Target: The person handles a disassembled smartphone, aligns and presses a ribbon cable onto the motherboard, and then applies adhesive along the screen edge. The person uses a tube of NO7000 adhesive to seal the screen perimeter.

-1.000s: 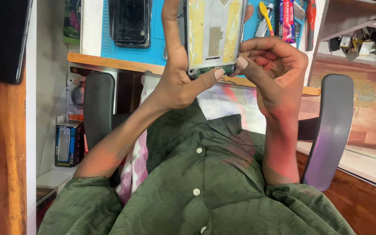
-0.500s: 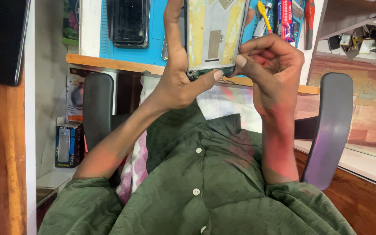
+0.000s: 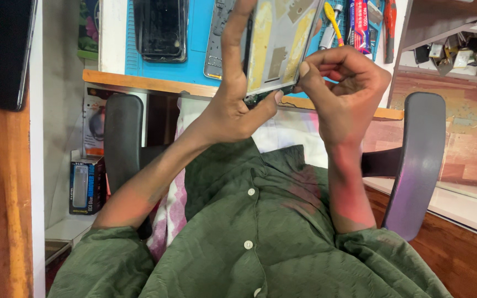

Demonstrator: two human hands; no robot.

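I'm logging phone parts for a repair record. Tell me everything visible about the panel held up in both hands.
The panel is a flat, grey, metallic-looking phone part with yellowish patches and strips on its face. It is held upright, slightly tilted, above the blue mat. The left hand grips its left edge and bottom corner; the right hand pinches its lower right edge.

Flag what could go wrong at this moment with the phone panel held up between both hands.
The panel is held in the air only by the left hand along its edge, with the right hand working at its lower corner; it could slip and fall. Prying at that corner might flex or crack it. The black phone and tools crowd the blue mat below.
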